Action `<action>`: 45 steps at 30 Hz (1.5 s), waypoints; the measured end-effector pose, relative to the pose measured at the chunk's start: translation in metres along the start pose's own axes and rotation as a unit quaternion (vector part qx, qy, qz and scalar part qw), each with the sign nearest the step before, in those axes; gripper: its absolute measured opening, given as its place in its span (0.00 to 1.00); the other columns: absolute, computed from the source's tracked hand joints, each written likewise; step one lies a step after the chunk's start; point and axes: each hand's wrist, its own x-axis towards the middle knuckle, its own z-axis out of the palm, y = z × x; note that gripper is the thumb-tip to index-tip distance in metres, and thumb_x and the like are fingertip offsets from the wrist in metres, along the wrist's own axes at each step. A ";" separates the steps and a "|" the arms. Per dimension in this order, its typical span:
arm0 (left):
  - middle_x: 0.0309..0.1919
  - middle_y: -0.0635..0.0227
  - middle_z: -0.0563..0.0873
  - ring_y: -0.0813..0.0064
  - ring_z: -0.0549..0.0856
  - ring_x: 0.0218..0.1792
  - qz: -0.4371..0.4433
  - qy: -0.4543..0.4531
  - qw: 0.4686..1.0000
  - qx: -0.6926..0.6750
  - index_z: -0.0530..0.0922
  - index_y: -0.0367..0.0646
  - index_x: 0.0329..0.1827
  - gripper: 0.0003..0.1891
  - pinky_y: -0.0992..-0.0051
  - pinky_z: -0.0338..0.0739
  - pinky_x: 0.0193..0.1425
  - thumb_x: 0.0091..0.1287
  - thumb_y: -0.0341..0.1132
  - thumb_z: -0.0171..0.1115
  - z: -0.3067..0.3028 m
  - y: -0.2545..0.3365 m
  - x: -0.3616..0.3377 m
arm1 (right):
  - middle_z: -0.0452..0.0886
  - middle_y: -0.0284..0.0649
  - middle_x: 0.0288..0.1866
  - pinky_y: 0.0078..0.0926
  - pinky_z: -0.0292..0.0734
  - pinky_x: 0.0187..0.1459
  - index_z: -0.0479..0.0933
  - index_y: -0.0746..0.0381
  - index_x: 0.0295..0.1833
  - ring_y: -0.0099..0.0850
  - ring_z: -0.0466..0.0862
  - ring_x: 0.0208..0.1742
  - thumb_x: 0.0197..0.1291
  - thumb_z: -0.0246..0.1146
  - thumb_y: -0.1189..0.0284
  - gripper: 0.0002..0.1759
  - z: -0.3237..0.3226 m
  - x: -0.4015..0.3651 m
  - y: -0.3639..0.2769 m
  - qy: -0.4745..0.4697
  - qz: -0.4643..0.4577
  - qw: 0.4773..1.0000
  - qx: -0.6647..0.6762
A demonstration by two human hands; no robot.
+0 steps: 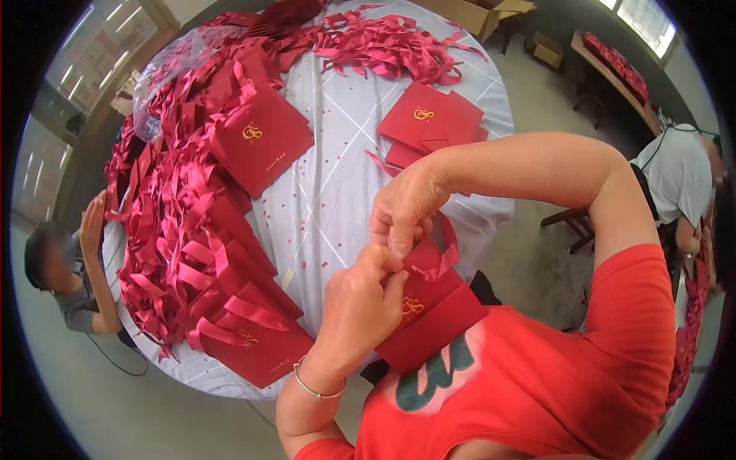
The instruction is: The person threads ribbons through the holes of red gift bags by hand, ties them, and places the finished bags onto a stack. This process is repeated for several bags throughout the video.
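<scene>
A red paper gift bag with gold lettering leans against my shirt near the table's edge. My left hand, with a bangle at its wrist, is closed at the bag's upper left edge. Its fingertips meet those of my right hand, which is closed in a pinch just above. A pink-red ribbon loops from the bag's top up beside my right hand. What exactly lies between the fingertips is hidden. Beyond my right hand lies a stack of flat red bags.
Ribboned red bags line the left of the round, white-covered table. Loose ribbons are heaped at the back. One person sits at left, another at right. Cardboard boxes stand behind.
</scene>
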 end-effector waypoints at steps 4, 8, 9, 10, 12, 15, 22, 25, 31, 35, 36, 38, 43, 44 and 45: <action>0.19 0.58 0.83 0.73 0.83 0.19 0.025 0.023 0.999 0.016 0.74 0.37 0.37 0.10 0.74 0.72 0.25 0.61 0.22 0.69 0.009 0.007 -0.001 | 0.74 0.27 0.25 0.18 0.57 0.23 0.81 0.63 0.45 0.17 0.68 0.23 0.56 0.70 0.74 0.12 -0.002 -0.005 -0.007 -0.047 0.012 0.997 -0.064; 0.19 0.62 0.83 0.82 0.80 0.20 0.019 0.029 0.999 0.004 0.73 0.37 0.36 0.10 0.77 0.71 0.26 0.61 0.21 0.68 0.004 0.009 -0.001 | 0.77 0.29 0.28 0.19 0.61 0.24 0.79 0.64 0.47 0.18 0.71 0.25 0.53 0.69 0.78 0.14 0.003 0.000 -0.004 -0.024 -0.003 0.998 -0.054; 0.19 0.62 0.83 0.82 0.80 0.20 0.018 0.029 0.999 0.003 0.73 0.37 0.36 0.10 0.77 0.71 0.26 0.61 0.21 0.68 0.003 0.006 0.000 | 0.77 0.29 0.28 0.19 0.61 0.24 0.79 0.64 0.47 0.18 0.71 0.25 0.53 0.69 0.78 0.14 0.008 -0.002 -0.003 -0.025 -0.001 0.998 -0.053; 0.23 0.57 0.85 0.66 0.84 0.25 0.006 0.011 1.000 -0.017 0.73 0.37 0.39 0.09 0.71 0.75 0.29 0.62 0.23 0.68 0.003 0.002 0.002 | 0.78 0.30 0.30 0.19 0.63 0.24 0.79 0.65 0.47 0.20 0.73 0.25 0.53 0.68 0.78 0.15 0.014 -0.006 -0.001 0.053 -0.038 0.994 -0.089; 0.27 0.53 0.86 0.51 0.88 0.31 -0.007 -0.001 0.999 -0.041 0.74 0.38 0.41 0.10 0.64 0.79 0.32 0.62 0.24 0.67 0.006 -0.001 0.005 | 0.81 0.34 0.35 0.21 0.68 0.26 0.76 0.68 0.48 0.24 0.77 0.28 0.53 0.68 0.78 0.16 0.025 -0.016 -0.003 0.183 -0.058 0.965 -0.180; 0.28 0.52 0.87 0.55 0.89 0.30 -0.007 -0.009 0.995 -0.096 0.74 0.36 0.43 0.10 0.67 0.80 0.34 0.62 0.24 0.66 0.007 -0.001 0.007 | 0.81 0.36 0.35 0.22 0.72 0.27 0.76 0.67 0.49 0.23 0.78 0.31 0.55 0.67 0.77 0.15 0.025 -0.014 0.007 0.273 -0.104 0.952 -0.089; 0.30 0.52 0.89 0.61 0.90 0.30 -0.065 -0.022 0.995 -0.074 0.75 0.34 0.47 0.12 0.69 0.80 0.36 0.63 0.24 0.65 0.004 -0.001 0.011 | 0.82 0.37 0.36 0.25 0.78 0.37 0.76 0.65 0.43 0.24 0.81 0.36 0.61 0.64 0.76 0.07 -0.012 0.001 0.007 0.444 -0.291 0.836 -0.141; 0.31 0.51 0.89 0.57 0.90 0.32 -0.086 -0.025 0.993 -0.081 0.75 0.34 0.48 0.13 0.67 0.81 0.38 0.63 0.25 0.65 0.007 -0.008 0.011 | 0.83 0.39 0.39 0.28 0.79 0.40 0.77 0.66 0.45 0.26 0.83 0.39 0.61 0.65 0.74 0.09 -0.008 -0.009 0.010 0.475 -0.294 0.808 -0.188; 0.35 0.47 0.88 0.48 0.88 0.40 -0.123 -0.037 0.990 -0.051 0.75 0.34 0.50 0.14 0.60 0.81 0.44 0.63 0.29 0.65 0.009 -0.017 0.014 | 0.85 0.46 0.35 0.36 0.79 0.39 0.81 0.66 0.38 0.42 0.86 0.38 0.61 0.68 0.65 0.14 0.022 -0.042 0.026 0.592 -0.161 0.715 -0.334; 0.37 0.45 0.88 0.46 0.87 0.42 -0.117 -0.045 0.992 -0.033 0.77 0.34 0.50 0.15 0.58 0.80 0.46 0.63 0.30 0.66 0.012 -0.019 0.014 | 0.85 0.48 0.34 0.44 0.78 0.41 0.81 0.65 0.33 0.46 0.85 0.38 0.59 0.69 0.58 0.19 0.021 -0.028 0.045 0.612 -0.070 0.680 -0.398; 0.37 0.45 0.88 0.46 0.87 0.42 -0.117 -0.044 0.992 -0.033 0.77 0.34 0.50 0.15 0.58 0.80 0.46 0.63 0.30 0.66 0.012 -0.019 0.014 | 0.85 0.48 0.34 0.44 0.78 0.41 0.81 0.65 0.33 0.46 0.85 0.38 0.59 0.69 0.58 0.19 0.018 -0.022 0.045 0.613 -0.056 0.667 -0.419; 0.37 0.45 0.88 0.46 0.87 0.41 -0.122 -0.050 0.990 -0.046 0.79 0.34 0.49 0.14 0.58 0.80 0.45 0.62 0.30 0.66 0.011 -0.020 0.016 | 0.85 0.48 0.34 0.44 0.78 0.41 0.81 0.66 0.33 0.46 0.85 0.38 0.58 0.69 0.58 0.19 0.013 -0.016 0.045 0.613 -0.041 0.655 -0.440; 0.34 0.45 0.88 0.46 0.88 0.39 -0.148 -0.043 0.986 -0.065 0.80 0.34 0.47 0.12 0.58 0.80 0.43 0.62 0.30 0.66 0.011 -0.027 0.019 | 0.85 0.39 0.27 0.27 0.75 0.30 0.78 0.64 0.30 0.28 0.83 0.28 0.60 0.69 0.68 0.12 0.018 -0.031 0.033 0.611 -0.207 0.754 -0.125; 0.32 0.49 0.88 0.58 0.88 0.34 -0.129 -0.038 0.990 -0.049 0.79 0.33 0.46 0.11 0.63 0.79 0.38 0.63 0.29 0.66 0.012 -0.030 0.018 | 0.84 0.35 0.28 0.16 0.70 0.26 0.76 0.62 0.29 0.17 0.80 0.29 0.63 0.67 0.69 0.11 0.008 -0.030 0.044 0.598 -0.288 0.743 -0.084; 0.29 0.54 0.89 0.70 0.88 0.29 -0.110 -0.034 0.993 -0.032 0.79 0.31 0.44 0.10 0.69 0.78 0.34 0.63 0.28 0.66 0.013 -0.033 0.018 | 0.85 0.36 0.28 0.15 0.68 0.25 0.76 0.61 0.30 0.17 0.79 0.28 0.63 0.66 0.70 0.11 0.015 -0.040 0.038 0.579 -0.304 0.757 0.003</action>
